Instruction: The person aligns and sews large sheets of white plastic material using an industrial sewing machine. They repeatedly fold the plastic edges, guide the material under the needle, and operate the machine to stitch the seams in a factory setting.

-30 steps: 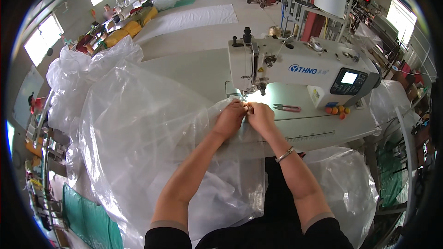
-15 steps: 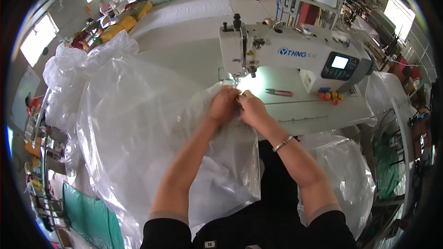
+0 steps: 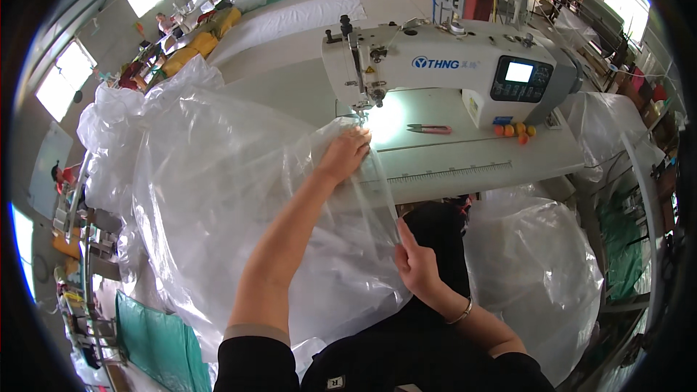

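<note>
A large sheet of clear plastic film (image 3: 218, 167) drapes over the left of the sewing table, its right edge running from under the needle down toward my lap. My left hand (image 3: 345, 154) is close to the presser foot, fingers together on the film's edge; the thumb is hidden. Lower down, my right hand (image 3: 419, 265) grips the same edge, forefinger pointing up along it, and the film between both hands looks taut. Above my left hand stands the white sewing machine (image 3: 435, 65), its lamp lit beside the needle.
Red-handled thread snips (image 3: 430, 129) lie on the table right of the needle, with several small orange and yellow balls (image 3: 519, 131) by the machine's base. More clear film (image 3: 530, 268) bulges at my right. A green sheet (image 3: 161, 341) hangs at lower left.
My right hand has left the needle area and moved down toward my lap along the film's edge. The left hand stays by the presser foot. The whole view has shifted slightly.
</note>
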### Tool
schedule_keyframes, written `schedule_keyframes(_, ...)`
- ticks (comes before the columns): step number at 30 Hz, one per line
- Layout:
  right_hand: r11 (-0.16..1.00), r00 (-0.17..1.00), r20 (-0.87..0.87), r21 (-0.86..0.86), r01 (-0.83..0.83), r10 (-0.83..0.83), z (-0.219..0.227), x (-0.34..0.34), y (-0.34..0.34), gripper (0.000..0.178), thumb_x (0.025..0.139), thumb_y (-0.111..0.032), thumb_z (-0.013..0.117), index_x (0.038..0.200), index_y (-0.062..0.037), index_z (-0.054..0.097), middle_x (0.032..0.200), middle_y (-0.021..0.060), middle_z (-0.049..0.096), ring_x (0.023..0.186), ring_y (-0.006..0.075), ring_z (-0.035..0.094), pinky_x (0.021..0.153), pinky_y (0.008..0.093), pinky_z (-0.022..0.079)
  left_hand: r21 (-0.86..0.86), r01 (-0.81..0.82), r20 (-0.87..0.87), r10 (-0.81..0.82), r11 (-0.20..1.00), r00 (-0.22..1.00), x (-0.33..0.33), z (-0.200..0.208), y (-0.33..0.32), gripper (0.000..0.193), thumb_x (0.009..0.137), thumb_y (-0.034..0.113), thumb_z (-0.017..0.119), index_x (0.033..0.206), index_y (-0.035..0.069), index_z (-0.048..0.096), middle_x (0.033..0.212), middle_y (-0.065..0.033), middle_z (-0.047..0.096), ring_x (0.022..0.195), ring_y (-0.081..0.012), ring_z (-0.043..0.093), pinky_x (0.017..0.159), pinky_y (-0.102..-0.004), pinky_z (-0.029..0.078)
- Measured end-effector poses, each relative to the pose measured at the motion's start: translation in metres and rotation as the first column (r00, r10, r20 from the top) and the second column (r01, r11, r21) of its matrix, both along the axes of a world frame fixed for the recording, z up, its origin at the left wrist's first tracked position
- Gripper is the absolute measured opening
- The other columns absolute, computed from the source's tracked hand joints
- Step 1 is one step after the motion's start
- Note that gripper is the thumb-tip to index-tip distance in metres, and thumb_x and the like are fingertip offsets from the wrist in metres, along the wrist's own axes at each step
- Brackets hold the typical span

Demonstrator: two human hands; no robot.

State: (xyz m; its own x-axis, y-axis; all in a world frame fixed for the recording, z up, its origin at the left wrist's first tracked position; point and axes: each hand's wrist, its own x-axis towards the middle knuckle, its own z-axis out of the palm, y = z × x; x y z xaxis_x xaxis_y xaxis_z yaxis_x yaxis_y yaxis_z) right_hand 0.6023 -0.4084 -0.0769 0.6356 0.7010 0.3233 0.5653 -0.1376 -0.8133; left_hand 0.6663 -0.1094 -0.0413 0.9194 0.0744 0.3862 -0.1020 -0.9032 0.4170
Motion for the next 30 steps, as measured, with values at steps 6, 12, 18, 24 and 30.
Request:
schedule_keyframes(6,0.995,0.965,0.259,-0.082,0.056,-0.033,-0.018,0.008,-0.014,0.036,0.086,-0.011,0.063,0.12,-0.0031,0.055,0.076,0.0132,0.064,0.057,0.0294,0.062,0.05,0.0348,0.048,0.006,0.027,-0.015,-0.027,1.0,1.0,-0.004,-0.002,-0.004,0.035,0.089,0.02,0.06,0.12,0.003,0.059,0.131,-0.0129,0.055,0.128,-0.0334,0.044,0.106,-0.0399,0.037)
schedule_keyframes(12,0.974,0.981,-0.087,-0.165,0.156,-0.172,0.027,0.058,0.031,0.022,0.09,-0.02,0.059,0.086,0.0007,0.064,0.063,0.0147,0.061,0.058,0.0251,0.063,0.054,0.0342,0.047,0.005,0.004,-0.031,-0.004,1.0,1.0,-0.005,-0.002,-0.004,0.038,0.089,0.022,0.062,0.123,0.005,0.059,0.133,-0.0119,0.054,0.13,-0.0329,0.043,0.107,-0.04,0.036)
schedule_keyframes(18,0.962,0.963,-0.053,-0.083,0.26,-0.264,0.017,0.043,0.06,0.021,0.087,-0.016,0.057,0.098,0.0015,0.062,0.062,0.0185,0.061,0.059,0.0354,0.062,0.056,0.0423,0.048,-0.013,0.032,-0.077,-0.032,0.999,0.997,-0.006,-0.001,-0.001,0.047,0.086,0.025,0.064,0.126,0.003,0.056,0.137,-0.0118,0.05,0.133,-0.0315,0.04,0.11,-0.0397,0.032)
schedule_keyframes(24,0.947,0.905,0.406,-0.224,0.231,-0.125,0.028,0.041,0.052,0.042,0.081,-0.01,0.059,0.12,0.0043,0.054,0.06,0.0132,0.06,0.053,0.028,0.062,0.05,0.0384,0.047,0.005,0.011,-0.092,-0.01,1.0,0.996,-0.008,0.004,-0.008,0.056,0.082,0.028,0.066,0.128,0.001,0.053,0.137,-0.0162,0.049,0.134,-0.0334,0.037,0.111,-0.04,0.03)
schedule_keyframes(30,0.85,0.806,0.589,-0.454,0.266,0.062,0.028,0.037,0.057,0.065,0.073,-0.013,0.064,0.131,0.0085,0.046,0.062,0.0069,0.062,0.051,0.0194,0.063,0.046,0.0309,0.049,0.023,0.002,-0.04,-0.001,1.0,0.999,-0.015,-0.006,-0.008,0.045,0.083,0.023,0.066,0.122,0.002,0.056,0.135,-0.0142,0.051,0.133,-0.0334,0.037,0.11,-0.0419,0.031)
